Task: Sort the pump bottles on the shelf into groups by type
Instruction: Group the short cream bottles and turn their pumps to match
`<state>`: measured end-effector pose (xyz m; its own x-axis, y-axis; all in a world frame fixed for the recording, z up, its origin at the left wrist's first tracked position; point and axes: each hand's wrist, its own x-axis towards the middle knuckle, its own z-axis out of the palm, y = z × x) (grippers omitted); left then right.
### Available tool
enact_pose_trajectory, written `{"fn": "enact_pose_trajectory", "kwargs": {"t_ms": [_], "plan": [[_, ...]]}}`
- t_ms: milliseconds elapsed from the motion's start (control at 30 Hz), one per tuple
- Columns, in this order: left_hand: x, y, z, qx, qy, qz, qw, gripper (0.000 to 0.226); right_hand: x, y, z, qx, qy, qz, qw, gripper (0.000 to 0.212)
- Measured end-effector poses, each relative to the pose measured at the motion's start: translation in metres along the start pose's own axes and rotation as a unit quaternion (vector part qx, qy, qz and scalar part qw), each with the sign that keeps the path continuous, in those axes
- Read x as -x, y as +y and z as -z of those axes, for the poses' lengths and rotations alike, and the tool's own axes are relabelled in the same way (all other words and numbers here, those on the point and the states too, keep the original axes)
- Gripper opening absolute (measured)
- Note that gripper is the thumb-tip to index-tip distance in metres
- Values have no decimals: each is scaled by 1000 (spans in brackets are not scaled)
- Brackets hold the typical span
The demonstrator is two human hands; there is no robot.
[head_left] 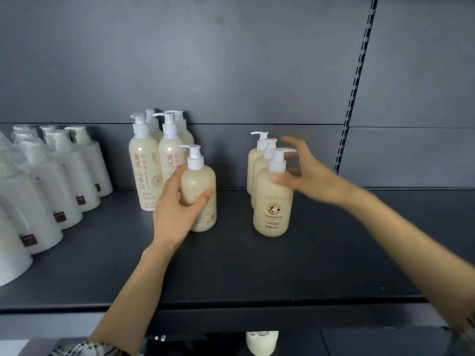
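Left grip [176,210] round cream bottle [199,185], tall bottles [143,160] just behind

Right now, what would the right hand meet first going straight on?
Likely the pump neck of the front cow-label bottle; the open right hand looks nearly on it, though depth is unclear.

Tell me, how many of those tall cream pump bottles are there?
4, clustered on the shelf: front left bottle, front right bottle, and, mostly hidden behind them, rear left bottle and rear right bottle. More may be hidden.
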<state>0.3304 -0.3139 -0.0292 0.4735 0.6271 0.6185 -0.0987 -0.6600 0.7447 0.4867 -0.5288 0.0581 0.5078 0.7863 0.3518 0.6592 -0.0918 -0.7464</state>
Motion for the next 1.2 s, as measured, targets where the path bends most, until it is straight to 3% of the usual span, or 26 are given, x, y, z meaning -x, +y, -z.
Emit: {"fn": "enact_pose_trajectory", "kwargs": {"t_ms": [100,267,667,833,1000,1100,1200], "plan": [[0,-1,-1,4,0,-2,1000,66,18,33,-42,-80,90,-3,993,89],[0,-1,-1,5,-1,0,1000,66,27,59,-79,-111,167,-19,979,83],[9,11,-8,60,-60,5,996,59,29,63,-77,-55,186,-14,981,85],[13,25,3,138,-154,17,978,58,33,63,-75,-51,160,-13,986,85],[26,39,19,189,-252,39,948,58,37,59,-74,-22,184,6,983,83],[38,51,19,196,-291,42,935,56,37,57,-74,-7,200,9,980,73],[56,67,7,209,-267,30,940,55,40,50,-73,14,254,16,967,60]]}}
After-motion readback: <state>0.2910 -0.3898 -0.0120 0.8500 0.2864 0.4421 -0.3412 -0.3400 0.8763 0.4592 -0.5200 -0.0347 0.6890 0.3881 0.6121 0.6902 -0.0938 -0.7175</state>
